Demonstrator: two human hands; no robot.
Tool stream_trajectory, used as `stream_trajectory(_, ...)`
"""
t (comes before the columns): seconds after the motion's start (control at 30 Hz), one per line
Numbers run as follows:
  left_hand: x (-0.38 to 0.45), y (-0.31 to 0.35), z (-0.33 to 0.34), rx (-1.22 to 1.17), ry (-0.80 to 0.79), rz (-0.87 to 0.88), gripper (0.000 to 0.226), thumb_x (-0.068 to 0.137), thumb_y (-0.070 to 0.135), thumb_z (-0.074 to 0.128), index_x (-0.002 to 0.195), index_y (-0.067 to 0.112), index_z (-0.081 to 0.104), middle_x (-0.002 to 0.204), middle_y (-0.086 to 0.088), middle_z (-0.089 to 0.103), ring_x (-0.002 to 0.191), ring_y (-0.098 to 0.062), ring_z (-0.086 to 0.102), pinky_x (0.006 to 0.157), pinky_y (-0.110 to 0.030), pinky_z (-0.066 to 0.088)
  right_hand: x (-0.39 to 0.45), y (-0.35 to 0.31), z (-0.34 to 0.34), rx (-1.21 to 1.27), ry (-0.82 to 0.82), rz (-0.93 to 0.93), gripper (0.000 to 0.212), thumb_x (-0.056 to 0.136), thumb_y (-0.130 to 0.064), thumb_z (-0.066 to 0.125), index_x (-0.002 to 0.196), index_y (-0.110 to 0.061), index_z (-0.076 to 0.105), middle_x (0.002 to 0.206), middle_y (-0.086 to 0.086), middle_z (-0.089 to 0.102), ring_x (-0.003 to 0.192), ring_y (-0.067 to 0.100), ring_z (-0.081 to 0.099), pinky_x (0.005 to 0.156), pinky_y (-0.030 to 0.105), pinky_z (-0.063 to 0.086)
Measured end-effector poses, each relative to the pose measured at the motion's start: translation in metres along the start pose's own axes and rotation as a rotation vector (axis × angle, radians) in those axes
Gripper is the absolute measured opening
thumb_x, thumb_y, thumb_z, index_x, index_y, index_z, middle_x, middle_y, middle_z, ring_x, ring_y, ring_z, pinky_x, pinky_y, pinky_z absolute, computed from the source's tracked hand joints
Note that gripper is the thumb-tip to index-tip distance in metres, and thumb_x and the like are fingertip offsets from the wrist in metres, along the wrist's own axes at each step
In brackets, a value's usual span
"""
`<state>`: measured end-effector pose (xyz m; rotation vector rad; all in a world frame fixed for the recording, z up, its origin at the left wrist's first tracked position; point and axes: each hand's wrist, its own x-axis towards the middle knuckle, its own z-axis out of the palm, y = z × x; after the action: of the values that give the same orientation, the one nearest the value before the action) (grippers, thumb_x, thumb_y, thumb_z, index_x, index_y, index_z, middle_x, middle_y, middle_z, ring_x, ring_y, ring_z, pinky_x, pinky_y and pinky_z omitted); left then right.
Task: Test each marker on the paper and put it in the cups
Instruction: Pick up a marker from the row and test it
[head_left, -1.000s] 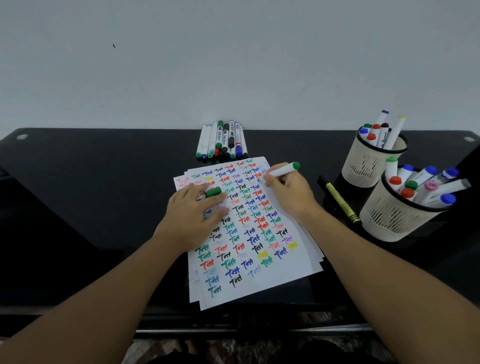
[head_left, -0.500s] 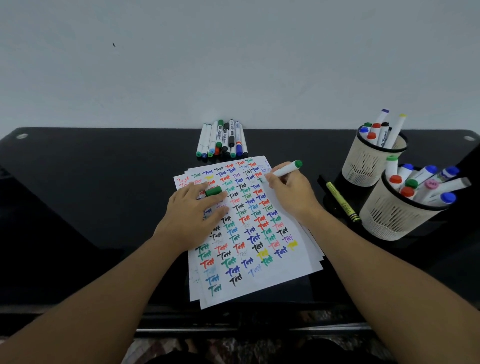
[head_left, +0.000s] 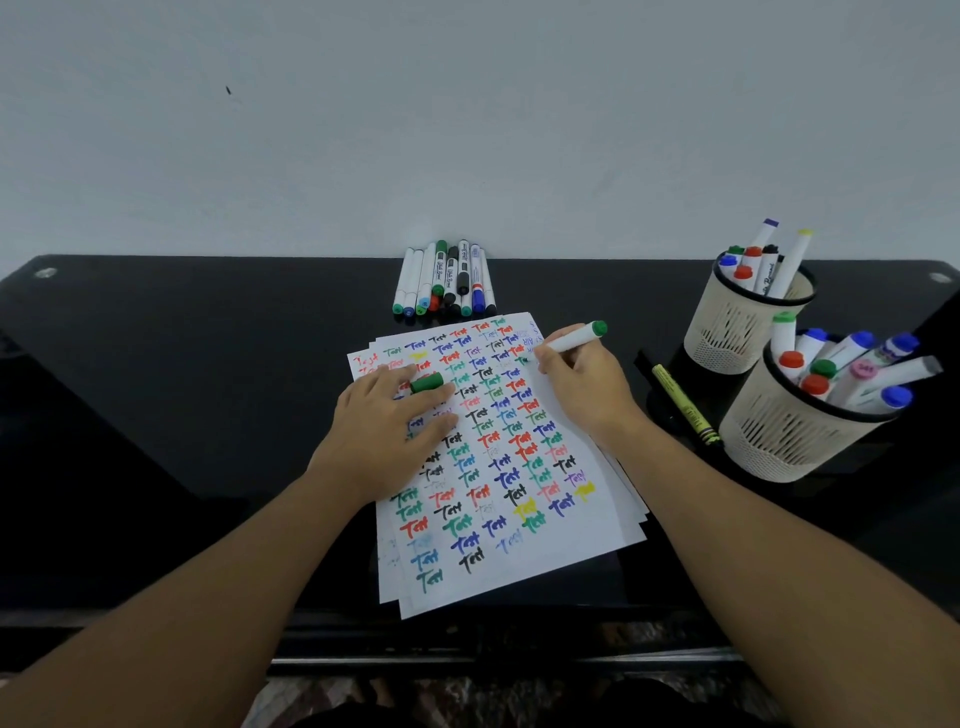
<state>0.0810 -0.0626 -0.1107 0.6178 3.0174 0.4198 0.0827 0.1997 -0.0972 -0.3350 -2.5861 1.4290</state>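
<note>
Green marker (head_left: 570, 340) pinched in my right hand (head_left: 582, 384), I wrote on the paper (head_left: 582, 525); my left hand (head_left: 387, 434) pressed flat, its cap (head_left: 427, 383) between fingers. Both cups (head_left: 779, 436) to my right looked nearly full, while a row of markers (head_left: 447, 280) beyond my fingertips awaited testing.

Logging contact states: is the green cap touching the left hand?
Touching. Head view shows the green cap wedged between fingers of the left hand.

Two bare forearms, sleeveless to frame edge, hands (head_left: 387, 431) ungloved
</note>
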Motion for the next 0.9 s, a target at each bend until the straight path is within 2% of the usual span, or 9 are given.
stream_trajectory(0.23, 0.0001, -0.0011, 0.0002, -0.014, -0.007, -0.007, 0.074, 0.084, 0.084, 0.014, 0.149, 0.055, 0.037, 0.163, 0.010, 0.026, 0.152, -0.019, 0.015, 0.124, -0.053, 0.014, 0.0000, -0.0005, -0.0002, -0.033, -0.008, -0.011, 0.012, 0.104, -0.044, 0.057, 0.101, -0.032, 0.060, 0.097, -0.001, 0.072, 0.092, 0.019, 0.070, 0.086, 0.053, 0.060)
stream_trajectory(0.4, 0.0002, -0.0007, -0.0003, -0.012, -0.006, -0.006, 0.076, 0.083, 0.084, 0.013, 0.149, 0.055, 0.036, 0.163, 0.010, 0.026, 0.153, -0.019, 0.015, 0.124, -0.053, 0.014, -0.0008, -0.0005, -0.0005, -0.011, 0.009, 0.006, 0.020, 0.104, -0.043, 0.058, 0.109, -0.024, 0.061, 0.097, -0.001, 0.071, 0.091, 0.017, 0.070, 0.087, 0.052, 0.061)
stream_trajectory(0.5, -0.0002, -0.0020, 0.0012, -0.019, 0.019, 0.001, 0.075, 0.086, 0.087, 0.012, 0.148, 0.055, 0.038, 0.163, 0.009, 0.028, 0.152, -0.020, 0.016, 0.124, -0.053, 0.015, -0.0003, -0.0019, 0.0004, 0.000, 0.023, 0.005, 0.012, 0.104, -0.042, 0.058, 0.100, -0.032, 0.061, 0.097, -0.001, 0.071, 0.091, 0.018, 0.069, 0.087, 0.052, 0.059)
stream_trajectory(0.57, 0.0000, -0.0022, 0.0020, -0.022, 0.033, 0.008, 0.073, 0.087, 0.086, 0.013, 0.148, 0.055, 0.039, 0.163, 0.009, 0.029, 0.152, -0.020, 0.017, 0.124, -0.052, 0.015, -0.0004, -0.0025, 0.0005, -0.041, 0.028, -0.006, 0.015, 0.105, -0.042, 0.056, 0.092, -0.035, 0.059, 0.095, 0.001, 0.072, 0.090, 0.020, 0.068, 0.086, 0.050, 0.058)
stream_trajectory(0.73, -0.0006, -0.0021, 0.0017, -0.041, 0.038, 0.015, 0.059, 0.094, 0.074, 0.024, 0.147, 0.053, 0.041, 0.163, 0.009, 0.029, 0.152, -0.019, 0.017, 0.124, -0.050, 0.014, -0.0008, -0.0013, -0.0007, -0.021, 0.040, 0.009, 0.020, 0.104, -0.043, 0.058, 0.107, -0.024, 0.062, 0.094, -0.002, 0.070, 0.088, 0.016, 0.067, 0.084, 0.047, 0.059)
stream_trajectory(0.9, -0.0034, 0.0031, -0.0011, -0.086, 0.086, 0.016, 0.047, 0.101, 0.059, 0.040, 0.147, 0.047, 0.045, 0.162, 0.003, 0.028, 0.150, -0.021, 0.023, 0.123, -0.050, 0.020, -0.0011, -0.0017, -0.0003, -0.039, 0.018, -0.005, 0.014, 0.105, -0.042, 0.056, 0.105, -0.029, 0.061, 0.096, -0.004, 0.069, 0.090, 0.015, 0.066, 0.086, 0.048, 0.058)
